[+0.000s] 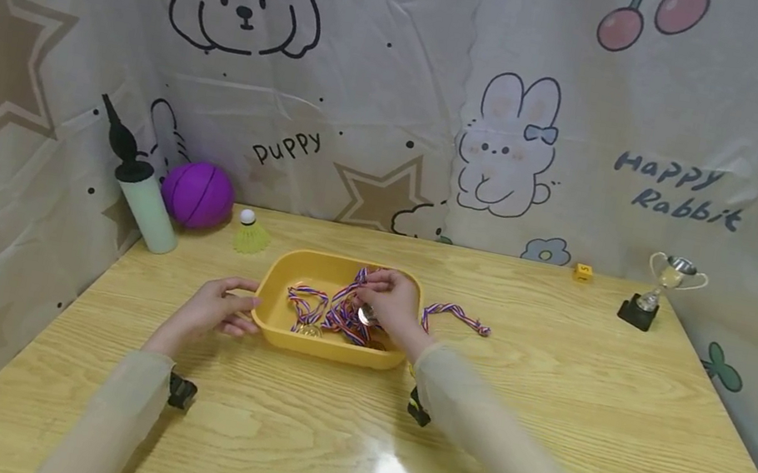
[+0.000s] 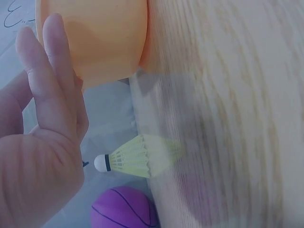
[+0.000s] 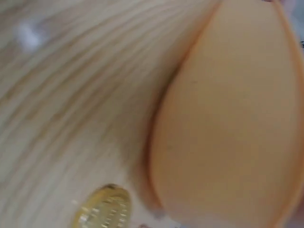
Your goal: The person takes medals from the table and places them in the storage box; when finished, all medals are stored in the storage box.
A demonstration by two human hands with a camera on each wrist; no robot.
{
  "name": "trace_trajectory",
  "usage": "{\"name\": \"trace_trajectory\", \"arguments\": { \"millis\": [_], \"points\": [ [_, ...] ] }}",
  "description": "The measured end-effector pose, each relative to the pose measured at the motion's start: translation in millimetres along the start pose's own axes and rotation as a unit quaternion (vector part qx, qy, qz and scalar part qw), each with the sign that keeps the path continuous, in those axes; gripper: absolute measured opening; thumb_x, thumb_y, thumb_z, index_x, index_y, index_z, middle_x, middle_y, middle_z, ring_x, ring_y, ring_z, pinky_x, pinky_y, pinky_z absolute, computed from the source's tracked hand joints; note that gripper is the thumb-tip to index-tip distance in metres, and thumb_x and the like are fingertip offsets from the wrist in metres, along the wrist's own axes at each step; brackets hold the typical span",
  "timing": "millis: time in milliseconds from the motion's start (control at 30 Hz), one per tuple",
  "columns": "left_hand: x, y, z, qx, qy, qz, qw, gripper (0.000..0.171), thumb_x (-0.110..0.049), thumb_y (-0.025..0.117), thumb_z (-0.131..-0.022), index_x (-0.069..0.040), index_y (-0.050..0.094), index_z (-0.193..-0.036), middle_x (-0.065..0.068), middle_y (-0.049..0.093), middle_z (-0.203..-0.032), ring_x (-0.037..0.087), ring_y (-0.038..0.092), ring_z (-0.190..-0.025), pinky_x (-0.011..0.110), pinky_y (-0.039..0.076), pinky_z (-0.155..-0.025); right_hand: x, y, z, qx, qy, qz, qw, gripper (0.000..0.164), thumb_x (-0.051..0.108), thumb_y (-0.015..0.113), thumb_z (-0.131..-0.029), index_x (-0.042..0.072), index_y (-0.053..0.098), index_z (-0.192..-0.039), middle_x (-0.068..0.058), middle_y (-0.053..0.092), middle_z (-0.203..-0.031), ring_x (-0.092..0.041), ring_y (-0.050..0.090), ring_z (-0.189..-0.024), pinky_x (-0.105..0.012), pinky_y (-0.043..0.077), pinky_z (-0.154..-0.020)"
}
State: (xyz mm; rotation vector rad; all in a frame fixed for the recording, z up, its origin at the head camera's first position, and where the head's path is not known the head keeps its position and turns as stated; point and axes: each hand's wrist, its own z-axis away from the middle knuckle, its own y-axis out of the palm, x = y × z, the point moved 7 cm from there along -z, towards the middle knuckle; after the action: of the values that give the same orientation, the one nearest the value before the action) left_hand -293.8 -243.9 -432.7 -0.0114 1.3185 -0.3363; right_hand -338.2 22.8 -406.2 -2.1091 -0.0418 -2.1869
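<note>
A yellow plastic basin (image 1: 328, 350) stands on the table with several medals on striped ribbons inside. My left hand (image 1: 215, 305) rests at its left end, and straight fingers (image 2: 57, 80) lie along the outer wall in the left wrist view. My right hand (image 1: 396, 303) reaches over the right rim and pinches a medal's ribbon. A silver medal (image 1: 367, 316) shows just under these fingers. To the left inside the basin lies a gold medal (image 1: 309, 330) with its ribbon. Another gold medal (image 3: 105, 209) lies on the table beside the basin; a striped ribbon (image 1: 457, 311) stretches out right.
Behind my left hand are a yellow shuttlecock (image 1: 250, 235), a purple ball (image 1: 198, 195) and a pale green hand pump (image 1: 149, 204). At the back right stand a small yellow cube (image 1: 582, 272) and a trophy cup (image 1: 662, 291). A printed cloth (image 1: 372, 100) hangs behind the table.
</note>
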Motion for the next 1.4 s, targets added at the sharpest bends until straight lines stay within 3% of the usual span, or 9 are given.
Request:
{"name": "trace_trajectory", "arguments": {
  "millis": [133, 267, 700, 1067, 1233, 1400],
  "points": [
    [0.3, 0.6, -0.4, -0.003, -0.001, 0.0, 1.0, 0.052, -0.014, 0.052, -0.1, 0.007, 0.031, -0.143, 0.0, 0.07, -0.074, 0.008, 0.069, -0.063, 0.018, 0.057, -0.056, -4.0, -0.9, -2.0, -0.013, -0.036, 0.088, 0.995, 0.019, -0.003, 0.071, -0.08, -0.002, 0.062, -0.097, -0.005, 0.061, -0.081, -0.01, 0.063, -0.066, -0.021, 0.055, -0.059],
    [-0.1, 0.9, 0.0, -0.005, -0.001, 0.0, 1.0, 0.052, -0.014, 0.052, -0.099, 0.007, 0.031, -0.142, 0.0, 0.069, -0.074, 0.008, 0.068, -0.062, 0.018, 0.057, -0.056, -4.6, -2.5, -1.7, -0.021, -0.042, 0.13, 0.99, 0.022, 0.003, 0.073, -0.079, 0.003, 0.064, -0.099, -0.008, 0.066, -0.086, -0.014, 0.062, -0.074, -0.02, 0.051, -0.064],
    [-2.5, 0.6, 2.1, -0.005, 0.0, -0.003, 1.0, 0.053, -0.017, 0.052, -0.1, 0.006, 0.031, -0.143, 0.001, 0.071, -0.073, 0.008, 0.069, -0.063, 0.019, 0.057, -0.057, -6.4, 4.7, 0.5, 0.017, -0.022, 0.137, 0.99, 0.03, 0.001, 0.078, -0.075, 0.004, 0.064, -0.101, -0.007, 0.068, -0.089, -0.013, 0.062, -0.075, -0.024, 0.056, -0.068],
    [-0.5, -0.8, 2.3, -0.01, -0.006, -0.003, 0.9999, 0.053, -0.016, 0.051, -0.1, 0.006, 0.031, -0.143, 0.001, 0.07, -0.073, 0.008, 0.068, -0.062, 0.019, 0.058, -0.057, 2.5, 3.6, 6.2, 0.068, -0.058, 0.216, 0.972, 0.048, 0.008, 0.083, -0.073, 0.003, 0.061, -0.115, -0.011, 0.067, -0.104, -0.025, 0.066, -0.096, -0.033, 0.057, -0.085],
    [-1.4, 1.9, 2.2, -0.007, -0.004, 0.006, 1.0, 0.053, -0.015, 0.052, -0.1, 0.007, 0.031, -0.143, 0.0, 0.069, -0.072, 0.008, 0.068, -0.063, 0.019, 0.058, -0.058, 8.2, -5.8, 10.0, 0.1, -0.074, 0.243, 0.962, 0.053, 0.009, 0.082, -0.074, 0.002, 0.058, -0.12, -0.013, 0.066, -0.11, -0.028, 0.065, -0.102, -0.036, 0.055, -0.091],
    [-3.3, 2.2, 2.9, -0.003, 0.001, 0.007, 1.0, 0.054, -0.015, 0.052, -0.1, 0.008, 0.03, -0.143, 0.0, 0.069, -0.074, 0.008, 0.069, -0.064, 0.018, 0.058, -0.058, 16.0, -26.6, 12.4, 0.096, -0.088, 0.225, 0.966, 0.052, 0.007, 0.08, -0.076, -0.001, 0.057, -0.122, -0.017, 0.065, -0.113, -0.031, 0.063, -0.106, -0.039, 0.053, -0.095]
  ]
}}
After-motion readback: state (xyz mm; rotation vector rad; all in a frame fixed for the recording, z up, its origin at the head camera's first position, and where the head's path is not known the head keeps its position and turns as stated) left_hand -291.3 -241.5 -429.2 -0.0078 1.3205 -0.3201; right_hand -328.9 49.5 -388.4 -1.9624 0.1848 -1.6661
